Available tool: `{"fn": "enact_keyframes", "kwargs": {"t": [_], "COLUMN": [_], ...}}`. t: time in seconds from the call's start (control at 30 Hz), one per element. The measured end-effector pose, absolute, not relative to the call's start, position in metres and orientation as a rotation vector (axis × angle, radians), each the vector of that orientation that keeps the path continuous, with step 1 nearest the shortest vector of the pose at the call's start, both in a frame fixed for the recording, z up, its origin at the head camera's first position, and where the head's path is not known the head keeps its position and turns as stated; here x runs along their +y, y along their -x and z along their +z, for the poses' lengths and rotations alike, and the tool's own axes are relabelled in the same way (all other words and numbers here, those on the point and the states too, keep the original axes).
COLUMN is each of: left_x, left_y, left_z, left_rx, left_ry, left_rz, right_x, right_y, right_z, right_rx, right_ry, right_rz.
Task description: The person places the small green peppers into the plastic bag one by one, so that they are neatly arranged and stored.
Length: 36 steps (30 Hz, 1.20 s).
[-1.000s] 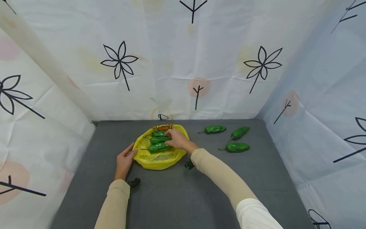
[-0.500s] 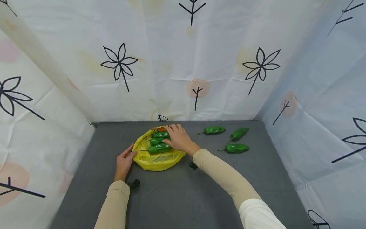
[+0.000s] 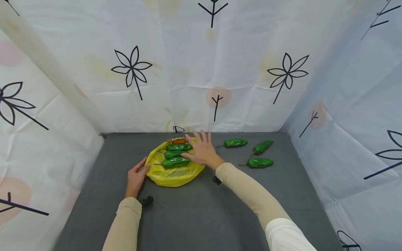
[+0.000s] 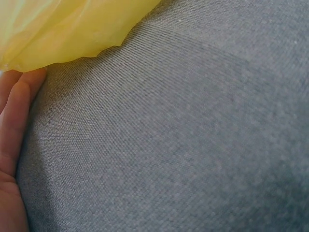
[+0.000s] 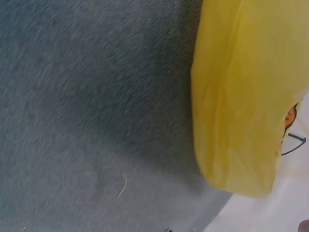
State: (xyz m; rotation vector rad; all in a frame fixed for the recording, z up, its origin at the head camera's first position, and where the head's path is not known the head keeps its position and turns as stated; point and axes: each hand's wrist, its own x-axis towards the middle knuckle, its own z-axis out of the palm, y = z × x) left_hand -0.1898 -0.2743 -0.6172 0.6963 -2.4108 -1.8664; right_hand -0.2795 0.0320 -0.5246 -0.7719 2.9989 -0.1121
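A yellow plastic bag (image 3: pixel 176 179) lies spread open on the table, its rim raised. Inside it, three green peppers (image 3: pixel 176 162) lie side by side, with their right ends close to the right hand. The left hand (image 3: pixel 135 179) holds the bag's left rim between thumb and fingers; in the left wrist view its fingers (image 4: pixel 17 113) are against the bag's underside. Fingers spread wide, the right hand (image 3: pixel 202 150) hovers over the bag's right edge with nothing in it. The right wrist view shows the bag's outer wall (image 5: pixel 241 106), and the peppers are hidden there.
Three more green peppers lie on the grey table (image 3: pixel 194 216) to the right: one at the back (image 3: pixel 235 142), one slanted pepper (image 3: pixel 263 146) and one nearer the front (image 3: pixel 260 162). A white patterned cloth (image 3: pixel 188 69) encloses the table's back and sides.
The right hand has let go of the peppers in the bag, spread its fingers and shifted right. The left hand stays at the bag's left rim.
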Motion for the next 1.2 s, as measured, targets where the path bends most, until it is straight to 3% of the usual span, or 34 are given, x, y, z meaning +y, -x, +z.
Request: {"fn": "enact_keyframes", "kwargs": {"t": [1.2], "left_x": [-0.274], "left_y": [0.189], "left_z": [-0.613], "left_rx": [-2.427], "left_ry": [-0.755], "left_rz": [-1.852], "right_x": [0.113], "right_y": [0.309], "right_z": [-0.546], "right_rx": [2.991], "right_ry": [0.518], "right_rz": [-0.139]}}
